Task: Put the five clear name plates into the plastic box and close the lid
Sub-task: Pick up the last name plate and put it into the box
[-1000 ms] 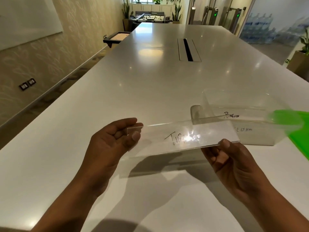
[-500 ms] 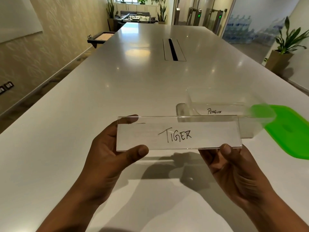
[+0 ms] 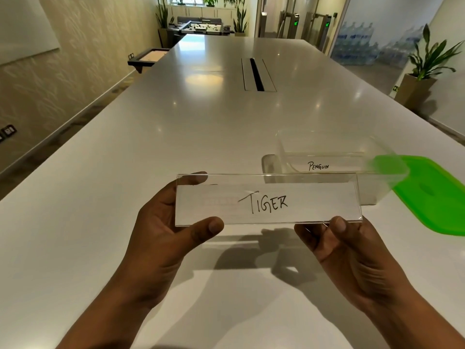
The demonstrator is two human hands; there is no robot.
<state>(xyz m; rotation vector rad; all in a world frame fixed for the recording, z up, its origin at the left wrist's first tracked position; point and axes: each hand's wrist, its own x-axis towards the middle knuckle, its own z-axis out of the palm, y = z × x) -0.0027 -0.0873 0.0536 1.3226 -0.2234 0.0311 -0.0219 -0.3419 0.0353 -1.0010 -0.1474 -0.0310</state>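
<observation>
I hold a clear name plate [image 3: 268, 201] marked "TIGER" upright above the white table [image 3: 176, 137], facing me. My left hand [image 3: 166, 230] grips its left end between thumb and fingers. My right hand [image 3: 344, 245] pinches its lower right corner with the thumb on the front. Just behind it, to the right, stands the clear plastic box [image 3: 327, 147], open on top. Inside the box a plate marked "PENGUIN" [image 3: 318, 166] shows through the wall. The green lid [image 3: 435, 195] lies flat on the table to the right of the box.
A cable slot [image 3: 256, 74] is set into the table's middle, farther away. A potted plant [image 3: 422, 71] stands beyond the table's right edge. The left table edge drops to the floor by a patterned wall.
The plate has turned from tilted flat to upright, with its writing facing me. The view has shifted slightly and both hands keep their hold.
</observation>
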